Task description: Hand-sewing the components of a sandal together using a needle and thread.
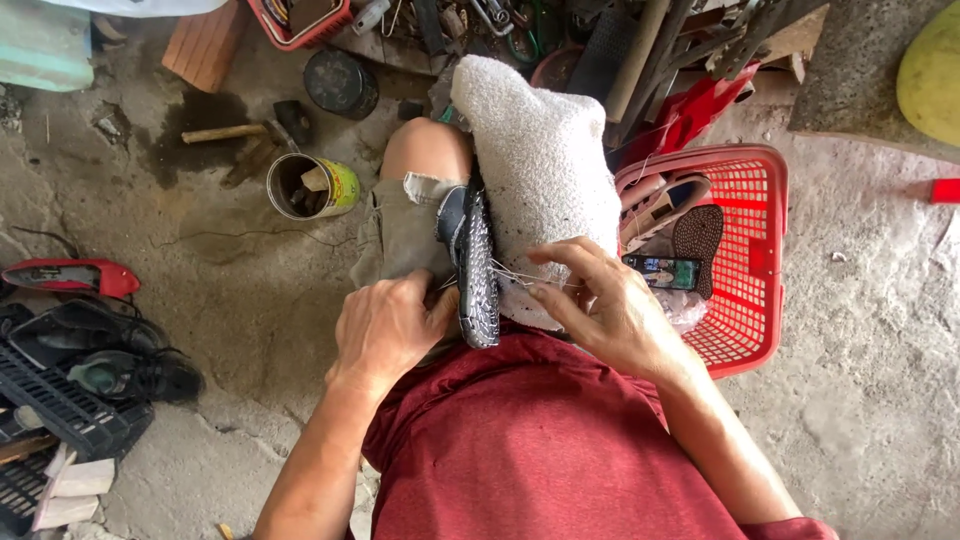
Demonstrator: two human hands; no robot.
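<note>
A dark shoe (476,262) with a studded grey sole stands on edge between my knees, beside a white towel (538,160) draped over my right leg. My left hand (385,328) grips the shoe's near end from the left. My right hand (600,300) rests on the towel just right of the shoe, fingertips pinched on a thin pale thread (512,276) that runs to the sole.
A red plastic basket (748,300) at my right holds shoes and a phone (662,271). An open tin can (310,186) and a hammer (228,131) lie on the concrete ahead left. Shoes (110,360) lie at the left, tools clutter the far edge.
</note>
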